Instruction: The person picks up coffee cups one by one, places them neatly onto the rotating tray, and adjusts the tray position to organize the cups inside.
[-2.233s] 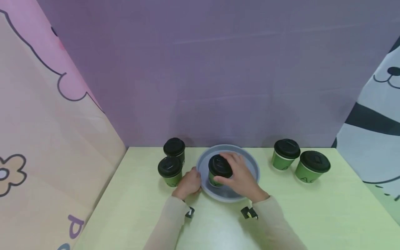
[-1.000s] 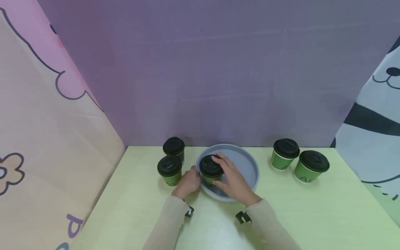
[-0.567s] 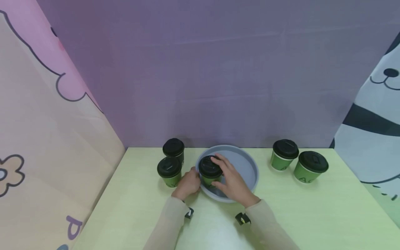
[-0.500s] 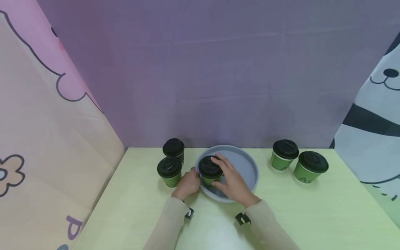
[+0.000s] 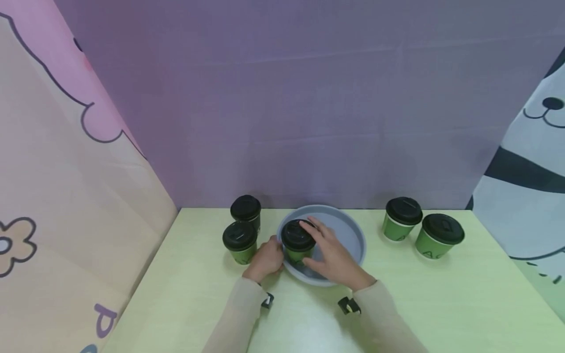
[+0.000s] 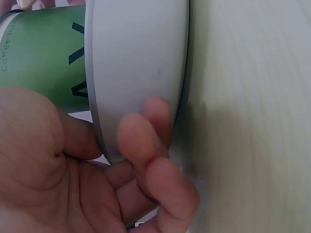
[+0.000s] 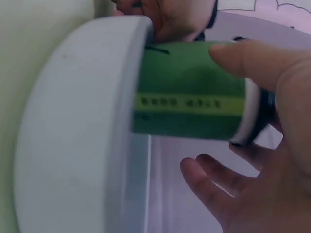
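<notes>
A round grey tray (image 5: 342, 230) with a raised rim lies on the table. On its left part stands a green paper coffee cup (image 5: 299, 256) with a black lid, upright. My left hand (image 5: 266, 257) pinches the tray's left rim; in the left wrist view its thumb is over the rim and its fingers curl against the outer wall (image 6: 141, 58). My right hand (image 5: 333, 257) is spread loosely at the cup's right side. In the right wrist view, the thumb overlaps the cup (image 7: 189, 92) and other fingers stand off it; whether the thumb touches cannot be told.
Left of the tray are two lidded cups, a front one (image 5: 240, 242) and a back one (image 5: 246, 208), close to my left hand. Two more, a nearer cup (image 5: 439, 235) and a farther cup (image 5: 402, 218), stand on the right. A purple curtain (image 5: 282, 108) borders the table's back.
The cup on the tray went left from near the middle to the left side with my right hand. Since then the right hand has shifted slightly right and its fingers have loosened. The left hand stayed.
</notes>
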### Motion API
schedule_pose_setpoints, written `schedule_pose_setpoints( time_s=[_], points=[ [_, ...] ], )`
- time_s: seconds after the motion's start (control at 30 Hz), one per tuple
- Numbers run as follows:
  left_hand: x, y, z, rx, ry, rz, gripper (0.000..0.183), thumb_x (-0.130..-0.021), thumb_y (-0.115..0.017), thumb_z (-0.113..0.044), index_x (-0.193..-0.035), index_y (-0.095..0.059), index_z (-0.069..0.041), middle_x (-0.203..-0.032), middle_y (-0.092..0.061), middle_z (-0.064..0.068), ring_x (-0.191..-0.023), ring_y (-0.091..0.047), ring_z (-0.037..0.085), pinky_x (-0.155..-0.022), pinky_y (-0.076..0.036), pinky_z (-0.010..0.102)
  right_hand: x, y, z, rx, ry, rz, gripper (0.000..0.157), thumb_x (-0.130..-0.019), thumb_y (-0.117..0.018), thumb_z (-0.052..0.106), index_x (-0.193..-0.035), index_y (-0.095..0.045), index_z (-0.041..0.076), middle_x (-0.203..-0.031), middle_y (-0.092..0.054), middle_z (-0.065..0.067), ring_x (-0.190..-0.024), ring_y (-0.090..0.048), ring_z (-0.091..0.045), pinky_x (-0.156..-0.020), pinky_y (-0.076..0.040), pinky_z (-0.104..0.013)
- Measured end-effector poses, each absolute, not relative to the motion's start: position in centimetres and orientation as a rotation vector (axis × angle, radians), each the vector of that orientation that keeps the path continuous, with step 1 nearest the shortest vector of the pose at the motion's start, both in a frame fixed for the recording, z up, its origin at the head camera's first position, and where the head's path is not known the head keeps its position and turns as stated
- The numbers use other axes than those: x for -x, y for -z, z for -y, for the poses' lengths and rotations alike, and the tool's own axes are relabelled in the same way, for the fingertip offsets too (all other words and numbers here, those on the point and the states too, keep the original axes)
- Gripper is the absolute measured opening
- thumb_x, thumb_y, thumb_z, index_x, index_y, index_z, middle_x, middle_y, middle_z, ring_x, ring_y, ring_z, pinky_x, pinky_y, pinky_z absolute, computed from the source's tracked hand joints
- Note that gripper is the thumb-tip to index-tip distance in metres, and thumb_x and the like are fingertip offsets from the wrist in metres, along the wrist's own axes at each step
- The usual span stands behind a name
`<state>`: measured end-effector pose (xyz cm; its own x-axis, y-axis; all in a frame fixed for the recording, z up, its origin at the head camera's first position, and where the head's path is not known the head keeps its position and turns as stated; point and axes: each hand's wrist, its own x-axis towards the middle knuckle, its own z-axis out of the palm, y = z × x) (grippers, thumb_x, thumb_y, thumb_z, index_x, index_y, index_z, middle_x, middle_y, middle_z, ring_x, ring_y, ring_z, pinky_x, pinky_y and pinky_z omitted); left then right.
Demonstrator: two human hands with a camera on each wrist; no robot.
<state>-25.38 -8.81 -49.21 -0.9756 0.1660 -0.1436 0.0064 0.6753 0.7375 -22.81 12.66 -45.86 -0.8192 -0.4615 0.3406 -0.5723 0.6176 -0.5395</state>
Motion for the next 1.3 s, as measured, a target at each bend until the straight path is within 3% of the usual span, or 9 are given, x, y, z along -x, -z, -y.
schedule_pose_setpoints(
  time_s=[0.2,0.37,0.5,0.67,0.87,1.0,1.13,1.3],
  points=[
    [25.3,49.1,8.8,-0.13,-1.181,-2.703,0.038,-0.108,-0.035,-0.02,-0.128,-0.052,0.007,-0.066,-0.063,0.005,-0.05,-0.057,0.017,-0.05,-0.045,0.032,23.6,45.0,-14.7,-0.846,-0.996,2.561,0.081,-0.084,-0.071,0.004,-0.157,-0.037,0.013,-0.159,-0.04,-0.016,-0.139,-0.046,-0.037,-0.096,-0.056,-0.05],
    [25.2,48.9,8.9,-0.125,-1.206,-2.689,0.038,-0.107,-0.037,-0.02,-0.129,-0.052,0.007,-0.065,-0.062,0.006,-0.05,-0.056,0.018,-0.05,-0.045,0.032,24.4,44.1,-17.9,-0.702,-1.015,2.453,0.058,-0.087,-0.07,0.001,-0.143,-0.053,0.005,-0.141,-0.055,-0.017,-0.124,-0.052,-0.035,-0.091,-0.053,-0.047],
    [25.1,48.7,9.0,-0.128,-1.214,-2.684,0.036,-0.108,-0.036,-0.021,-0.125,-0.054,0.004,-0.065,-0.062,0.005,-0.051,-0.056,0.019,-0.052,-0.046,0.032,24.9,43.6,-21.3,-0.54,-1.023,2.361,0.043,-0.089,-0.069,-0.002,-0.132,-0.06,0.002,-0.131,-0.058,-0.019,-0.118,-0.051,-0.034,-0.092,-0.046,-0.039],
    [24.9,48.4,9.0,-0.127,-1.19,-2.683,0.036,-0.109,-0.034,-0.025,-0.125,-0.054,0.002,-0.065,-0.064,0.005,-0.049,-0.056,0.018,-0.052,-0.045,0.031,24.5,42.2,-25.7,-0.216,-1.012,2.36,0.034,-0.094,-0.064,0.004,-0.128,-0.062,-0.002,-0.129,-0.055,-0.027,-0.118,-0.048,-0.043,-0.095,-0.04,-0.051],
    [24.7,47.7,9.2,-0.126,-1.178,-2.643,0.039,-0.108,-0.036,-0.022,-0.132,-0.05,0.005,-0.067,-0.066,0.009,-0.046,-0.053,0.017,-0.048,-0.043,0.03,23.7,41.7,-30.9,0.154,-0.988,2.507,0.05,-0.101,-0.059,0.021,-0.144,-0.05,-0.002,-0.15,-0.034,-0.037,-0.132,-0.025,-0.057,-0.097,-0.028,-0.073],
    [24.7,47.5,9.5,-0.144,-1.144,-2.628,0.04,-0.108,-0.037,-0.021,-0.135,-0.048,0.007,-0.068,-0.066,0.009,-0.046,-0.052,0.017,-0.049,-0.043,0.029,23.4,42.3,-33.7,0.296,-0.986,2.584,0.063,-0.102,-0.058,0.03,-0.153,-0.038,-0.001,-0.157,-0.018,-0.039,-0.138,-0.012,-0.06,-0.102,-0.018,-0.081],
    [24.7,47.4,9.7,-0.173,-1.13,-2.6,0.034,-0.108,-0.038,-0.02,-0.127,-0.052,0.005,-0.073,-0.067,0.012,-0.049,-0.055,0.018,-0.05,-0.046,0.03,23.2,43.2,-35.6,0.346,-0.956,2.611,0.072,-0.1,-0.061,0.034,-0.157,-0.031,0.0,-0.16,-0.013,-0.039,-0.14,-0.009,-0.062,-0.105,-0.011,-0.083],
    [24.7,47.4,9.8,-0.184,-1.154,-2.557,0.03,-0.109,-0.037,-0.019,-0.122,-0.053,0.003,-0.076,-0.068,0.014,-0.052,-0.057,0.021,-0.052,-0.049,0.032,23.1,44.0,-36.6,0.332,-0.928,2.67,0.083,-0.099,-0.063,0.04,-0.16,-0.023,0.0,-0.161,-0.012,-0.041,-0.137,-0.014,-0.067,-0.1,-0.016,-0.084]
  ],
)
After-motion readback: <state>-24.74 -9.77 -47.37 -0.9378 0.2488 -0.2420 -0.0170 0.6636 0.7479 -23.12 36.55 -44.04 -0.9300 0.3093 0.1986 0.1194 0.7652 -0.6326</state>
